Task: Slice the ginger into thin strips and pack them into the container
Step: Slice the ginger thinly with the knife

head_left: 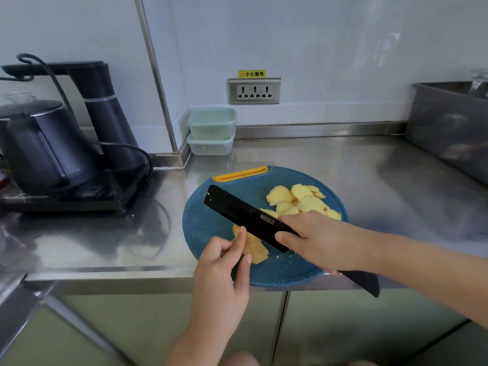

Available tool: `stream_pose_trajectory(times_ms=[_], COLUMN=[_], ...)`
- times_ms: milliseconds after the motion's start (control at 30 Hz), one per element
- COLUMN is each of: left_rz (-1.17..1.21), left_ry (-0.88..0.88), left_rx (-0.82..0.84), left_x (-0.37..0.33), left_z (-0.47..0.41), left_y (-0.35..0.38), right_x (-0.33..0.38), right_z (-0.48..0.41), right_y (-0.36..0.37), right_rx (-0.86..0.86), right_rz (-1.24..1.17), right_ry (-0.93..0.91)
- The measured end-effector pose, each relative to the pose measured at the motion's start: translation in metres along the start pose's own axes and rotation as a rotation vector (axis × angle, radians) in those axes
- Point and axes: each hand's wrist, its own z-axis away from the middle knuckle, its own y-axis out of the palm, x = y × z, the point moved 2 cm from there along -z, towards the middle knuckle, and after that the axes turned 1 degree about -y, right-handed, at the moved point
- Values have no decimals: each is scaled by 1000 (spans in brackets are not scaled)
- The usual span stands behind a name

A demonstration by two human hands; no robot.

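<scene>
The knife (243, 215) is gripped by the right hand (314, 241), with the fingers wrapped round the handle and the thumb laid against the flat of the black blade. The left hand (224, 262) is curled, and a small stack of ginger (254, 250) is pinched between its forefinger and thumb on the near part of the round cutting board (208, 233). The blade is tilted, with its edge at the stack and just beside the left forefinger. More ginger is heaped as loose slices (298, 200) on the far side of the board, behind the blade. Two lidded containers (211, 128) are stacked against the wall, well apart from the board. Whether anything is in them cannot be told.

The chief danger is judged to be a cut to the left forefinger, since it is stretched out along the stack rather than tucked back. A stroke drifting toward it would meet skin first. The slices look moist and are only lightly held, so the stack could be pushed apart under the blade and uneven, thick strips produced. The board's near rim lies at the front edge of the worktop (343, 165), so the board could be shifted or tipped by hard downward pressure there. Strips clinging to the blade could be dropped on the way to the containers.
</scene>
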Motion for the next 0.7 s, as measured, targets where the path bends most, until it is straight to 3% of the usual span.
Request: stream_pose_trajectory(times_ms=[233, 700], left_rz=[-6, 5], left_ry=[14, 15], left_rx=[-2, -23], left_x=[2, 2], left_z=[-1, 1], left_y=[1, 3], right_x=[-1, -2], right_z=[-12, -22], right_y=[-2, 12], right_rx=[105, 107], right_rz=[-77, -110], right_ry=[41, 72])
